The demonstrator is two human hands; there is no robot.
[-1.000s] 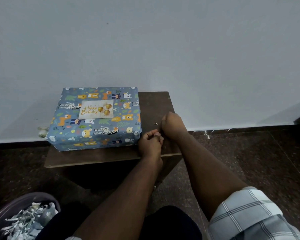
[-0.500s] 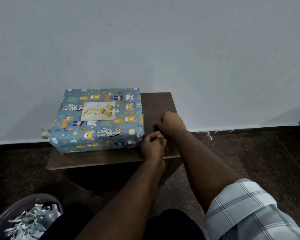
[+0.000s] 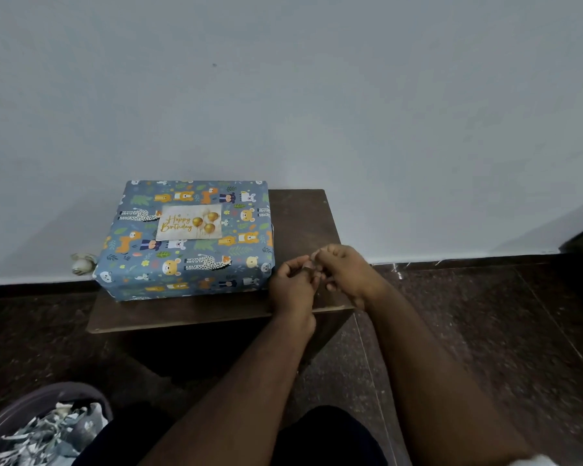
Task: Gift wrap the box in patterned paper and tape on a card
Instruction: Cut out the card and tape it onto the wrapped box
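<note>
Both hands — left (image 3: pixel 292 284), right (image 3: pixel 345 272) — are curled together over the table's (image 3: pixel 303 223) right side; anything pinched cannot be told. The wrapped box (image 3: pixel 186 243), card (image 3: pixel 189 222) on top, sits left.

Pretty dim overall, soft light on the wall (image 3: pixel 317 95), floor (image 3: pixel 485 331) nearly black, hands a bit blurry, wide-angle bending at the edges.

What the left hand (image 3: pixel 292 285) and right hand (image 3: pixel 345 272) pinch between them is too small to tell. At seven o'clock, the picture's edge cuts off the basket (image 3: pixel 31 403) of paper scraps. The pale object (image 3: pixel 81 264) at nine o'clock of the box (image 3: pixel 186 240) is partly hidden and unidentifiable.
</note>
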